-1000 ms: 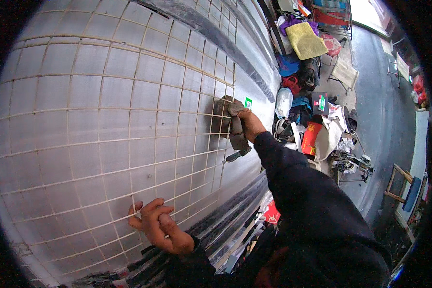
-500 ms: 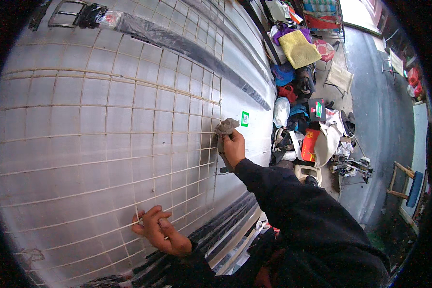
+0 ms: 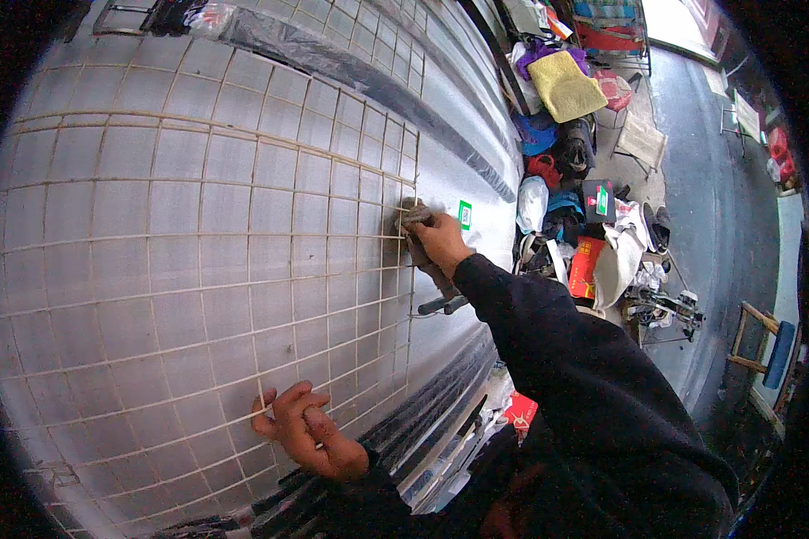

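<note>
I see the right arm come in from the lower edge, its dark sleeve (image 3: 584,359) slanting up and leftward, elbow bent. At its end the right hand (image 3: 442,242) is turned toward the wire grid (image 3: 198,235), knuckles up, with thumb and fingers pinching a grey-brown cloth (image 3: 416,214). That cloth sits at the grid's right edge, bunched over the wires there; part of it sticks out above the fingertips and part hangs below the hand. The wrist looks almost straight, in line with the forearm.

The left hand (image 3: 313,433) is lower and nearer to me, well apart from the right. Its forearm is short in my view, and the palm faces up and inward. The fingers are half curled among the grid's wires, the leftmost one hooked at an upright wire, the thumb lying near the others. I cannot tell how firmly they close on the wire.

Behind the grid I make out a pale panel (image 3: 481,262), with a green-edged label (image 3: 466,215) just beside the right hand. Farther off to the right, a yellow cloth (image 3: 566,87) lies on a heap of bags.
</note>
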### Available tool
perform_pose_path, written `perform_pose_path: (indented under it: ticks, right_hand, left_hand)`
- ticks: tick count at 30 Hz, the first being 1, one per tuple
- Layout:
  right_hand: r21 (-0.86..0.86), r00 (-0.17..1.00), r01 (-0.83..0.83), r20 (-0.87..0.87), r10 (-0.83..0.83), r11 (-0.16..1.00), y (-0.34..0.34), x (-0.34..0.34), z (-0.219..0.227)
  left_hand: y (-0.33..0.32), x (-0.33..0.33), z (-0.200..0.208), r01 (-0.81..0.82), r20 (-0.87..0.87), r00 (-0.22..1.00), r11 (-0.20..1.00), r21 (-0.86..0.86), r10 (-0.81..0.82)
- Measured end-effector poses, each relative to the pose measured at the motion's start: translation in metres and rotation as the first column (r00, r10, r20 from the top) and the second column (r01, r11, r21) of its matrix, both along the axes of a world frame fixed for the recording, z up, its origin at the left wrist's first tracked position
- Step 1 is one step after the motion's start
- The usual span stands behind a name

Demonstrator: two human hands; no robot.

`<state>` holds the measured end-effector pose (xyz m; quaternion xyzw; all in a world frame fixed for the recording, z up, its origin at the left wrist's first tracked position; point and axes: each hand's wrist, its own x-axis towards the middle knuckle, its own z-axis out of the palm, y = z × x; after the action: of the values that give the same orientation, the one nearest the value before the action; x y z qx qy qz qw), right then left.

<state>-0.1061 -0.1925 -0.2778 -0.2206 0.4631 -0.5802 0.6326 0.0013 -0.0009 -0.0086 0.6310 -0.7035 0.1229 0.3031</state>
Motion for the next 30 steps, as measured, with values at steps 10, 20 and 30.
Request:
perform_pose_path:
  ticks: [10,20,30]
  right_hand:
    - [-0.329,0.757,-0.181,-0.649,-0.082,0.927,0.012,-0.041,-0.021]
    - [-0.61,0.878,0.078,-0.334,-0.345,0.788,-0.016,-0.032,0.063]
    - [-0.382,0.977,0.098,-0.136,-0.161,0.919,-0.03,-0.001,0.053]
  left_hand:
    - [-0.003,-0.001,0.001,0.015,0.02,1.0,0.999,-0.031,-0.015]
    - [-0.003,0.003,0.002,0.02,0.021,1.0,1.0,-0.013,-0.02]
    - [-0.002,0.005,0.004,0.015,0.001,1.0,1.0,-0.015,-0.015]
